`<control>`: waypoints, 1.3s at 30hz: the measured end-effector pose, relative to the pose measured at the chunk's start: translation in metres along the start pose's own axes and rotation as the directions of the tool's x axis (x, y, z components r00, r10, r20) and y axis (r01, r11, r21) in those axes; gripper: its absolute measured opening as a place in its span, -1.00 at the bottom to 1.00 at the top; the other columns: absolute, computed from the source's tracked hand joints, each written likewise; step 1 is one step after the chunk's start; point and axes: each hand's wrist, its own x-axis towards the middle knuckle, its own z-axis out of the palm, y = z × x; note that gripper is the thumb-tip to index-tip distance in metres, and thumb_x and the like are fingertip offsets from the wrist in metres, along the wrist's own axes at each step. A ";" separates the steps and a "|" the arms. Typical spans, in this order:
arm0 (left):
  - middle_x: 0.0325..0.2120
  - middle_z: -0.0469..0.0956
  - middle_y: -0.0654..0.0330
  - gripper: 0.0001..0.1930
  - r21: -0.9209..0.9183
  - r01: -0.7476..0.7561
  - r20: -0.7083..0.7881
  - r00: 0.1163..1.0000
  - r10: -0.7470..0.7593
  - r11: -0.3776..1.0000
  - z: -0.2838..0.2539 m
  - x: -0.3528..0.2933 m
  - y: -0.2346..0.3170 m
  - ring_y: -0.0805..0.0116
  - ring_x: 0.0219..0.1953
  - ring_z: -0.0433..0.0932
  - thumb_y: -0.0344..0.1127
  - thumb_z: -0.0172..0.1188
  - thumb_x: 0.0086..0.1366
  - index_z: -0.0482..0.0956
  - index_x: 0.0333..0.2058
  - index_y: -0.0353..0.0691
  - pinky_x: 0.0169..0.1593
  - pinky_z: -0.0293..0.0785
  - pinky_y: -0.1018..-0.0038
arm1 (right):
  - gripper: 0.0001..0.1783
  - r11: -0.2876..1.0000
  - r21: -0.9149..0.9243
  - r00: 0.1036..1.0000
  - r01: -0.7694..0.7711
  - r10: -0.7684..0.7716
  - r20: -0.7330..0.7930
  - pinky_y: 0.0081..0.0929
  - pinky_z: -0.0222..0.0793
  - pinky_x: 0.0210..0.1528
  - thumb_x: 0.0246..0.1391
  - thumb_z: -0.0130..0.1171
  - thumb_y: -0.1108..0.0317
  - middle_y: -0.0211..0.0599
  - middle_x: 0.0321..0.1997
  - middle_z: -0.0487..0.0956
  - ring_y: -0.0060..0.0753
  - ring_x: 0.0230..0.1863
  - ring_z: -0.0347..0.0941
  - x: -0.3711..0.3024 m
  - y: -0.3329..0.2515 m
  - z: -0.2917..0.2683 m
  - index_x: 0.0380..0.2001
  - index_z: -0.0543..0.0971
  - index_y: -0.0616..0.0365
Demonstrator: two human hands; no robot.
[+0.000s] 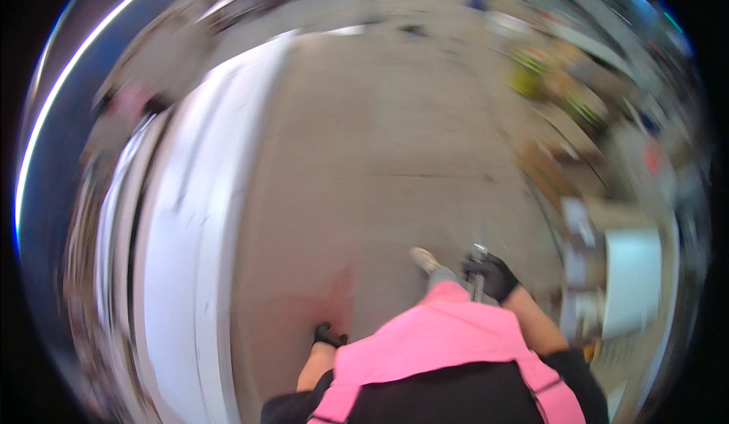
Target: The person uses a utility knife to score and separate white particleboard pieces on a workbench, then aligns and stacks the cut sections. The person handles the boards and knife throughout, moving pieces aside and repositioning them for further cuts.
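CARRYING A METAL TOOL ALONG AN AISLE

The brown floor point(425, 143) is taken as the walking surface; it should be scanned ahead before each step. On the left, the aisle is bordered by a long stack of white panels point(190, 219). Clearance from its edge should be kept, so that neither arm is caught. On the right, cardboard boxes point(558, 166) and a pale sheet point(632, 281) are placed, with yellow-green items point(525, 73) farther ahead; their details are blurred. A middle line between both sides is best followed.

A pink apron point(440, 333) is worn over black clothing. One light shoe point(424, 258) is seen ahead of it, so a stride is probably in progress.

The black-gloved right hand point(497, 276) is closed around the metal tool point(478, 251), which is carried low at the right front of the body. Its exact type cannot be told. A firm grip and a position clear of the leg are advised. The gloved left hand point(328, 337) is held low, apart from the panels; its finger spread cannot be told.
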 end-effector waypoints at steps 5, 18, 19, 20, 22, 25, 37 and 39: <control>0.27 0.21 0.08 -0.53 -0.129 -0.088 -0.158 0.985 0.067 0.988 0.004 0.009 -0.017 0.18 0.22 0.23 -0.15 -0.02 0.32 0.34 0.20 -0.01 0.01 0.42 0.12 | -0.77 0.961 0.162 0.956 -0.226 0.186 0.226 -0.33 0.51 -0.09 0.13 0.12 0.50 -0.14 -0.21 0.54 -0.27 -0.19 0.53 0.112 -0.055 0.018 -0.13 0.45 0.27; -0.14 0.56 0.18 -0.67 0.015 -0.396 0.006 0.918 0.396 0.918 0.000 -0.004 -0.035 0.25 -0.17 0.54 -0.11 0.13 0.26 0.51 -0.04 -0.06 -0.11 0.49 0.34 | -0.75 0.902 -0.323 0.470 -0.286 0.426 0.773 -0.35 0.47 -0.26 0.22 0.13 0.29 -0.18 -0.27 0.54 -0.33 -0.30 0.52 0.282 -0.153 0.335 -0.12 0.47 0.21; -0.18 0.57 0.21 -0.71 0.684 -0.564 0.196 0.752 0.629 0.462 -0.009 -0.019 -0.031 0.28 -0.22 0.54 -0.09 0.11 0.29 0.53 -0.07 -0.03 -0.15 0.49 0.34 | -0.75 0.908 -0.376 0.524 -0.183 0.413 0.745 -0.36 0.48 -0.30 0.23 0.12 0.28 -0.16 -0.28 0.54 -0.34 -0.32 0.52 0.282 -0.145 0.361 -0.13 0.47 0.22; -0.22 0.58 0.24 -0.74 0.796 -0.603 0.433 0.617 0.657 0.042 -0.020 -0.037 -0.022 0.30 -0.26 0.55 -0.07 0.09 0.32 0.55 -0.10 0.00 -0.19 0.50 0.34 | -0.74 0.909 -0.388 0.543 -0.150 0.404 0.736 -0.37 0.48 -0.30 0.23 0.12 0.27 -0.15 -0.28 0.55 -0.34 -0.33 0.52 0.280 -0.137 0.385 -0.13 0.47 0.23; -0.30 0.62 0.27 -0.69 0.139 -0.285 0.500 0.847 0.181 0.949 -0.029 -0.074 0.024 0.38 -0.30 0.58 -0.01 0.14 0.32 0.59 -0.15 -0.10 -0.16 0.52 0.39 | -0.73 0.919 -0.387 0.561 -0.070 0.357 0.747 -0.37 0.48 -0.32 0.24 0.11 0.26 -0.14 -0.29 0.55 -0.34 -0.35 0.52 0.283 -0.126 0.430 -0.14 0.48 0.24; -0.25 0.63 0.21 -0.65 -0.083 -0.597 0.714 0.523 0.465 0.798 -0.058 -0.144 0.117 0.43 -0.29 0.58 -0.13 0.03 0.42 0.57 0.01 -0.23 -0.16 0.52 0.49 | -0.71 0.921 -0.390 0.600 0.027 0.297 0.743 -0.40 0.48 -0.32 0.21 0.11 0.31 -0.15 -0.27 0.58 -0.35 -0.35 0.52 0.298 -0.120 0.491 -0.08 0.48 0.26; 0.02 0.46 -0.07 -0.36 0.562 -0.822 0.174 0.011 0.985 -0.090 -0.069 -0.168 0.508 0.00 0.05 0.46 0.03 0.19 0.21 0.38 0.15 -0.26 0.09 0.40 0.19 | -0.75 0.887 -0.457 0.669 0.060 0.304 0.678 -0.48 0.44 -0.45 0.18 0.09 0.39 -0.23 -0.37 0.56 -0.44 -0.46 0.48 0.366 -0.104 0.586 -0.09 0.46 0.23; 0.11 0.39 -0.11 -0.30 0.703 -0.688 0.156 -0.099 0.983 -0.181 -0.040 -0.150 0.552 -0.06 0.14 0.37 0.07 0.20 0.15 0.35 0.18 -0.24 0.17 0.30 0.11 | -0.76 0.862 -0.503 0.701 0.059 0.323 0.636 -0.49 0.43 -0.48 0.17 0.09 0.41 -0.22 -0.41 0.56 -0.44 -0.49 0.48 0.365 -0.105 0.590 -0.10 0.46 0.24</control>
